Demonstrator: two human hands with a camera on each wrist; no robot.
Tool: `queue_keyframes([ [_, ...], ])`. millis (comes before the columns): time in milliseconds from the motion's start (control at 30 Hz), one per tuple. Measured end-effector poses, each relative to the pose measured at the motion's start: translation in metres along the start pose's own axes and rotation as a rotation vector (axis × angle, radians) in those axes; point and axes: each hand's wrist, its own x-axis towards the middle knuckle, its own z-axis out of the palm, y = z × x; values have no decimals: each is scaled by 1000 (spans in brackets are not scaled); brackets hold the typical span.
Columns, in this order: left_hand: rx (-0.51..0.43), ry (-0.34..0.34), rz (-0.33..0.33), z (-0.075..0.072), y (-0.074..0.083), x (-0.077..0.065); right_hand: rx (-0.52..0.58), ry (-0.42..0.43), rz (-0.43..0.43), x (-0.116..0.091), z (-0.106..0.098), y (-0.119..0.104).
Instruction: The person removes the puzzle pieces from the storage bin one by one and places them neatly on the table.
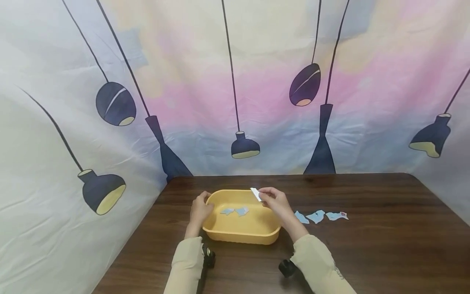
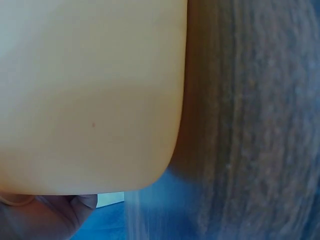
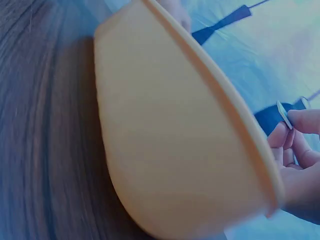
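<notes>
A yellow plastic basin (image 1: 240, 237) stands on the table, with two light-blue torn-looking paper pieces (image 1: 242, 211) lying on its floor. My left hand (image 1: 200, 210) grips the basin's far left corner, thumb over the rim. In the left wrist view the basin's wall (image 2: 95, 100) hides most of that hand (image 2: 45, 216). Above the basin's right side, my right hand (image 1: 276, 203) pinches a small flat paper piece (image 1: 256, 194), its white face showing. The right wrist view catches this piece (image 3: 284, 115) edge-on between thumb and fingertips.
Right of the basin, three more light-blue pieces (image 1: 316, 216) lie in a row on the dark wooden table (image 1: 385, 245); the last carries a reddish mark. A cloth backdrop (image 1: 205, 94) printed with hanging lamps rises behind the table.
</notes>
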Motion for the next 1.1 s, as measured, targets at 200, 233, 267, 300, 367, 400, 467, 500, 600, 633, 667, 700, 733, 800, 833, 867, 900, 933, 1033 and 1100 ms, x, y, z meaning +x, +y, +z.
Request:
queue_keyframes([
  [200,-9,14,-17,-4,-3,0,-14,47,26,-2,-28,-2],
  [233,-9,16,-20,-5,-3,0,-14,48,24,-2,-33,-2],
  [267,-11,19,-21,-6,-3,0,-19,52,23,-3,-38,-2],
  [300,-11,21,-23,-6,-3,1,-19,54,24,-3,-44,-2],
  [367,-11,16,-21,-6,-3,1,-30,62,31,-4,-57,-1],
  [400,-12,12,-19,-6,-3,2,-35,69,38,-5,-65,0],
  [467,-12,8,-18,-4,-2,2,-37,77,50,-5,-81,4],
  [500,-10,5,-19,-3,-2,3,-37,80,60,-6,-90,6],
  [600,-15,-5,-19,-1,-1,3,-37,101,80,-9,-115,15],
  [633,-18,-6,-18,-2,-1,3,-40,107,84,-10,-122,17],
  [667,-18,-8,-17,-3,-1,3,-55,113,91,-11,-129,20],
  [700,-20,-9,-16,-4,-1,3,-67,122,99,-13,-135,23],
  [733,-20,-10,-15,-5,0,3,-77,132,104,-14,-141,25],
  [800,-15,-7,-15,-6,0,2,-97,151,115,-17,-153,30],
  [833,-11,-5,-16,-7,0,1,-109,156,120,-19,-158,32],
  [867,-7,-3,-17,-7,0,1,-116,159,122,-19,-164,34],
  [900,-5,-1,-19,-7,0,1,-119,168,123,-20,-170,35],
  [933,-3,0,-20,-6,0,1,-121,172,120,-21,-176,36],
  [1033,-6,-4,-17,-4,-2,1,-142,189,119,-24,-194,38],
  [1100,-11,-11,-16,-3,-3,2,-149,212,129,-26,-204,40],
])
